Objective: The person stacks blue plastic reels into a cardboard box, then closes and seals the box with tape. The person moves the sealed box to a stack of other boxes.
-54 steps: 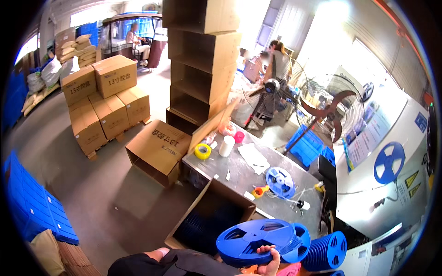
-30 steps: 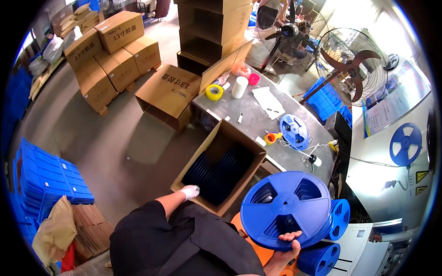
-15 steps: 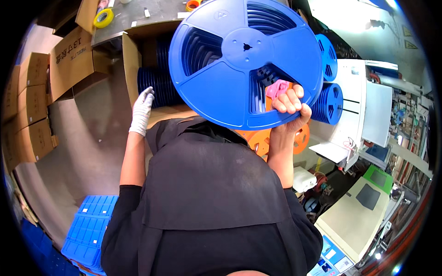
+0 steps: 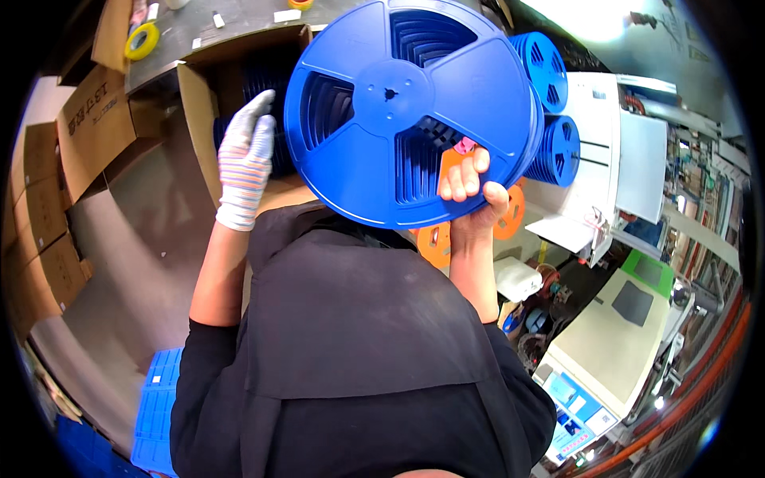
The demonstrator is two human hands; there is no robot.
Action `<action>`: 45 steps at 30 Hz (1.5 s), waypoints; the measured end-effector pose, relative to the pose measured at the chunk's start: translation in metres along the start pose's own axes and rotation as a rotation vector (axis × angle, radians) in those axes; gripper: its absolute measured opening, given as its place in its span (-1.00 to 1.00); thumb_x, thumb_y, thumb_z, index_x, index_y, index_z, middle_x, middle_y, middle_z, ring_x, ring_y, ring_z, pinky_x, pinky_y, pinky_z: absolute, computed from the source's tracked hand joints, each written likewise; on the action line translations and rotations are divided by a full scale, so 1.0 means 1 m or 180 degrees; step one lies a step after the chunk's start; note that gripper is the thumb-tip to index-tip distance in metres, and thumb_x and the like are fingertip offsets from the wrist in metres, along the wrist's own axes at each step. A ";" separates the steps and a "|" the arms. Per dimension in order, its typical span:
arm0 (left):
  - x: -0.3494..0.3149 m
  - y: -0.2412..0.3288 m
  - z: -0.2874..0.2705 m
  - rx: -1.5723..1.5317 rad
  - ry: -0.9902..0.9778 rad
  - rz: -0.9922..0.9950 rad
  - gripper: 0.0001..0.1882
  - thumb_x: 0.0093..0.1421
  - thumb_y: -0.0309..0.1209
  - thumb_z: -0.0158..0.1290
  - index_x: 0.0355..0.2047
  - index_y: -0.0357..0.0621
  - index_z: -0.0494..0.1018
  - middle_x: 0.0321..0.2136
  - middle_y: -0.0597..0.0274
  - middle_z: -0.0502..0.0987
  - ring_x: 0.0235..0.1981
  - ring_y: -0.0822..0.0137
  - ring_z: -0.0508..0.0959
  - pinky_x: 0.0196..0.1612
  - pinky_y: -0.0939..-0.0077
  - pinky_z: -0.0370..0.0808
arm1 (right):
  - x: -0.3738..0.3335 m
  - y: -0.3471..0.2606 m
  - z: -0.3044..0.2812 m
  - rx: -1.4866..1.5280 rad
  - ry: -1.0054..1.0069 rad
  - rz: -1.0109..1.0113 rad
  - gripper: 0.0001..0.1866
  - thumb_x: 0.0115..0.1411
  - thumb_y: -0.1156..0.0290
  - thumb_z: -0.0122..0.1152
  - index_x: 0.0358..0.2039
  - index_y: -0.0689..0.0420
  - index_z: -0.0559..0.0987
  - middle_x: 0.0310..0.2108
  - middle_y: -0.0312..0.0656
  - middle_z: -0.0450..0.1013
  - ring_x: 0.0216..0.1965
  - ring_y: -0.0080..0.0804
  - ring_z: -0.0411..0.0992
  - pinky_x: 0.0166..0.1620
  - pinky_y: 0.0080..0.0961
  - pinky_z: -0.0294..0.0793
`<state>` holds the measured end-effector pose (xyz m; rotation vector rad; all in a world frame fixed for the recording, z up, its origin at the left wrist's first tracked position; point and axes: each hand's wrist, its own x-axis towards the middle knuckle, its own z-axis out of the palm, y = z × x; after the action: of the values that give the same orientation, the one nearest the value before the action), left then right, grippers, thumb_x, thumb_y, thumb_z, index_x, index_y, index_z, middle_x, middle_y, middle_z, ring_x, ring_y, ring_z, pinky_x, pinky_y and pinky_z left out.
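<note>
A stack of large blue plastic reels (image 4: pixel 339 182) faces me, with wide cut-outs and a small hub hole. My right hand (image 4: pixel 472 185) grips its lower right rim, fingers through a cut-out and thumb outside. Something pink shows behind those fingers. My left hand (image 4: pixel 247 163), in a striped white glove with a greyish finger area, is raised just left of the stack. Its fingers are stretched out and hold nothing. Behind it stands an open cardboard box (image 4: pixel 198 111) with more dark blue reels inside, partly hidden by the hand and the stack.
Yellow tape (image 4: pixel 142 41) lies on the grey table (image 4: pixel 247 25) at the back. Further blue reels (image 4: pixel 564 151) stand on the right beside a white machine (image 4: pixel 594 103). Orange reels (image 4: pixel 434 244) show below the stack. Cartons (image 4: pixel 49 263) and blue crates (image 4: pixel 155 414) line the left.
My left hand has risen from beside the boxed reels and come closer to the view, fingers stretched. The held stack has shifted slightly left and turned a little, showing more of its right side.
</note>
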<state>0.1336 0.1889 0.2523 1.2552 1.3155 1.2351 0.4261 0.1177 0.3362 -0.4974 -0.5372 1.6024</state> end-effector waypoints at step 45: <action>-0.016 -0.010 -0.014 -0.5815 -0.1719 -0.2434 -0.17 0.11 0.05 0.03 0.20 -0.33 0.10 0.02 -0.09 0.36 0.01 0.05 0.45 0.14 0.15 0.38 | -0.018 0.008 0.001 -0.0681 0.1927 0.0336 -0.64 0.30 0.15 -0.03 -0.13 0.22 0.42 -0.23 0.00 0.49 -0.28 -0.20 0.50 -0.15 -0.24 0.52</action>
<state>0.1196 0.1722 0.2434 -0.2891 -0.0932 0.8392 0.4206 0.0994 0.3325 -1.1389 -0.2212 1.4022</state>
